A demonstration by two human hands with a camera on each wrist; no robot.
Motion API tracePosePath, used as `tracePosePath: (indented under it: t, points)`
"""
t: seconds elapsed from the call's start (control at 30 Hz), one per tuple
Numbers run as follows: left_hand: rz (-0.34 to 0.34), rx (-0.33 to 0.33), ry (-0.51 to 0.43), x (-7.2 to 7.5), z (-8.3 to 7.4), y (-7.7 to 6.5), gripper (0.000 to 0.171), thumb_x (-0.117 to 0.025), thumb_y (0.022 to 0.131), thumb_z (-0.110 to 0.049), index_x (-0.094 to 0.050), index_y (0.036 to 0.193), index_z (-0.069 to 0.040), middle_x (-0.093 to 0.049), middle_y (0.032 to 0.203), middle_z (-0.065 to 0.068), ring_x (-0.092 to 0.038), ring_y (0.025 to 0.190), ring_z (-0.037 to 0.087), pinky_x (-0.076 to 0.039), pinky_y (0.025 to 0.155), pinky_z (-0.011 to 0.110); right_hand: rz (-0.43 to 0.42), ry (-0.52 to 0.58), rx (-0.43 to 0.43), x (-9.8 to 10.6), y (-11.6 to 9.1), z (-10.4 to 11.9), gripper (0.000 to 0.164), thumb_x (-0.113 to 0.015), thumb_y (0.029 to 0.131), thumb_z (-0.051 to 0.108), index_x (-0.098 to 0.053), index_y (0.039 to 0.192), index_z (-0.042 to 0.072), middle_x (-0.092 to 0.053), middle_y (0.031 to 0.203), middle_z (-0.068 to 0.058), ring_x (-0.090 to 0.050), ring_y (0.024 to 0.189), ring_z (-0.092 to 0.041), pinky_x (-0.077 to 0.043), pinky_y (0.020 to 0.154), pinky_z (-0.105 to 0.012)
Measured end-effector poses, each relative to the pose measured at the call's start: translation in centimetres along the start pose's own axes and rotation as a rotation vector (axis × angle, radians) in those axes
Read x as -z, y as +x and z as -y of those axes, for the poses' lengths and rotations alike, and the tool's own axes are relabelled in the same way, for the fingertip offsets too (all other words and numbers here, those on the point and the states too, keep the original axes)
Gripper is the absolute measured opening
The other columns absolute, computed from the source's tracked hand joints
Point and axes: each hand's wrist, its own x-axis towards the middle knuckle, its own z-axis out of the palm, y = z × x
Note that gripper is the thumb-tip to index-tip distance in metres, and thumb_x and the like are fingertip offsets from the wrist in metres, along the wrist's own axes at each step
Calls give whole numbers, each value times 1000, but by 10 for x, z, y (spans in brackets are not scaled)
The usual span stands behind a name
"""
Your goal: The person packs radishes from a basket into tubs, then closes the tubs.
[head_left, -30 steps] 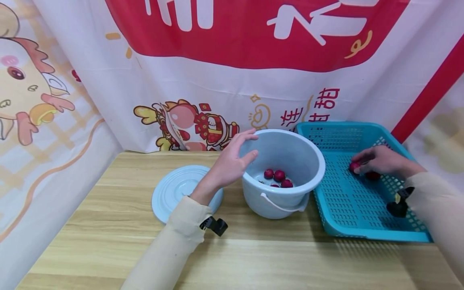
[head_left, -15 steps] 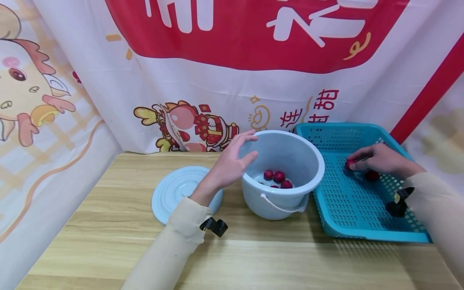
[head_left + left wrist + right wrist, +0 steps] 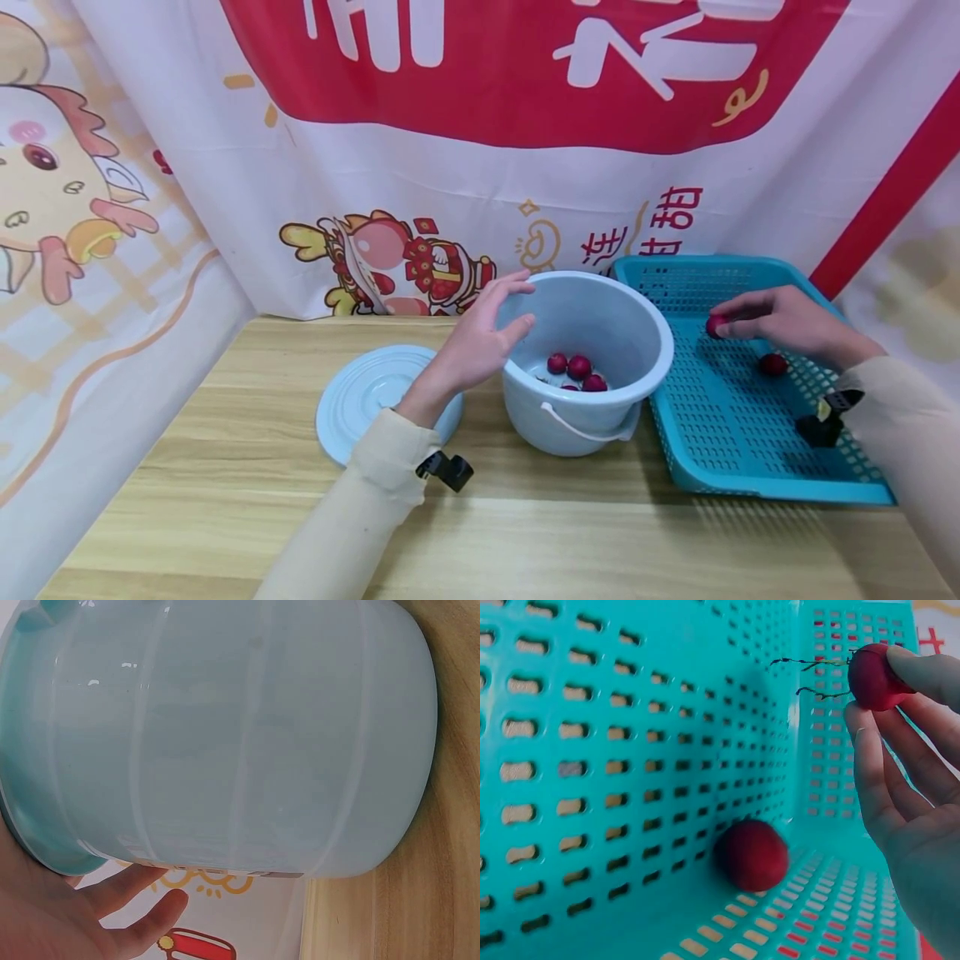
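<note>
My right hand (image 3: 787,325) pinches a round red radish (image 3: 715,326) between thumb and fingertips, over the turquoise plastic basket (image 3: 720,479). Thin brownish strands trail from this radish in the right wrist view. Below the hand, another radish (image 3: 751,855) lies on the basket floor near its side. My left hand (image 3: 480,333) stays at the left rim of the pale blue bucket (image 3: 566,425), its fingers loosely spread and gripping nothing. In the left wrist view those fingers (image 3: 150,922) show beside the bucket wall. Several radishes (image 3: 578,367) sit at the bottom of the bucket.
A round light blue lid (image 3: 367,392) lies on the wooden table (image 3: 225,467) left of the bucket, partly behind the left forearm. The bucket's white handle (image 3: 577,425) hangs down at its front. A printed cloth (image 3: 450,167) hangs behind the table.
My right hand has lifted the pinched radish and moved it a little leftward and back, uncovering the other radish in the basket. The left hand has held its place at the bucket.
</note>
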Motion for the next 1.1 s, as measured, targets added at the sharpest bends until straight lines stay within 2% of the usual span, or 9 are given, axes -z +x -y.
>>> tracePosePath:
  t: [0.2,0.53,0.77,0.9,1.1]
  points:
    - [5,9,-4,-1,0,-1,46,-54,110,-23,-50,154,-13,-33,172,-6,-26,163,21,-31,130,57,-24,37,10,-2,-4,15,70,-73,97,51,-57,152,12,-63,147,-21,-59,129,-38,-63,92,-51]
    - [2,11,10,-1,1,-1,46,-55,109,-24,-50,154,-14,-33,172,-7,-27,163,21,-31,130,56,-102,91,49,-4,-15,52,69,-74,94,56,-59,151,19,-64,147,-14,-66,116,-28,-63,86,-36]
    - [1,7,6,0,2,-1,46,-55,109,-24,-50,154,-14,-33,172,-5,-28,163,22,-33,129,57,-123,105,61,-5,-19,84,70,-75,93,58,-57,152,24,-62,149,-12,-64,123,-33,-65,88,-39]
    - [1,9,7,0,2,-1,47,-55,109,-24,-50,154,-14,-33,172,-6,-28,163,22,-34,129,57,-145,118,101,-6,-20,99,66,-75,95,53,-58,152,25,-62,149,-10,-63,123,-29,-65,86,-35]
    - [0,3,2,0,0,0,46,-54,110,-22,-49,155,-13,-32,172,-5,-28,162,23,-34,129,57,-202,159,168,-6,-24,121,57,-76,96,46,-62,148,27,-68,138,6,-66,114,-16,-64,81,-26]
